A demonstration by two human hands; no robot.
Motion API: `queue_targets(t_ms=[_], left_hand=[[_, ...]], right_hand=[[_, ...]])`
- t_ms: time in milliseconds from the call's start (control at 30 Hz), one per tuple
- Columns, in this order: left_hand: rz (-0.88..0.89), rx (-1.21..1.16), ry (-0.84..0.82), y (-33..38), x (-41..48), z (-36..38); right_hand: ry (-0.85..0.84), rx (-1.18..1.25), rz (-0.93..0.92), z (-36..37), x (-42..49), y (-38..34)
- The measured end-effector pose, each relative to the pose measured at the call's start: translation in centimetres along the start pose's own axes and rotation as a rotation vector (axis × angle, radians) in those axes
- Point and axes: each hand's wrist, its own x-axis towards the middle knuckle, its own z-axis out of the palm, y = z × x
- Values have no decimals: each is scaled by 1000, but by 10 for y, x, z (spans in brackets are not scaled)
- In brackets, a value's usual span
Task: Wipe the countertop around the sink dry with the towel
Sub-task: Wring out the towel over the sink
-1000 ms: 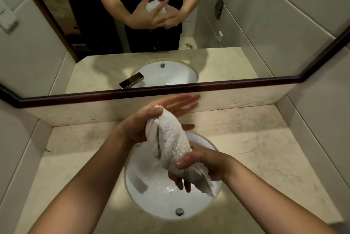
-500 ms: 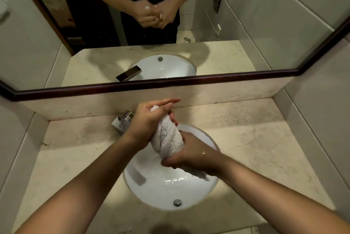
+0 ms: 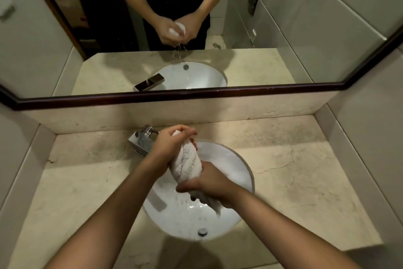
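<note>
A white towel (image 3: 187, 163), twisted into a roll, hangs over the white oval sink (image 3: 236, 165). My left hand (image 3: 166, 148) grips its upper end and my right hand (image 3: 208, 182) grips its lower end, fingers curled tight. A short tail of towel sticks out below my right hand. Water drips from the towel in the mirror's reflection, and the basin below is wet. The beige marble countertop (image 3: 294, 166) surrounds the sink on all sides.
A square chrome faucet (image 3: 142, 140) stands behind the sink, just left of my left hand. A low marble backsplash (image 3: 218, 111) and a dark-framed mirror (image 3: 283, 29) rise behind it. Side walls close in the counter at left and right.
My left hand went from open fingers to a tight grip on the towel's top. Both hands have wrung the towel into a tighter roll, slightly lower over the sink.
</note>
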Motion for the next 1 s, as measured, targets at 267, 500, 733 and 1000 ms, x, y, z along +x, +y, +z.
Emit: queue_targets(t_ms=[267, 500, 733, 1000], left_hand=[[170, -834, -933, 64, -45, 12], [203, -429, -472, 66, -41, 7], [156, -141, 5, 35, -35, 18], [94, 187, 235, -27, -16, 21]], right_hand=[[-625, 356, -126, -15, -41, -37], [-247, 187, -179, -18, -55, -44], [-83, 110, -16, 4, -42, -35], [152, -116, 136, 21, 7, 21]])
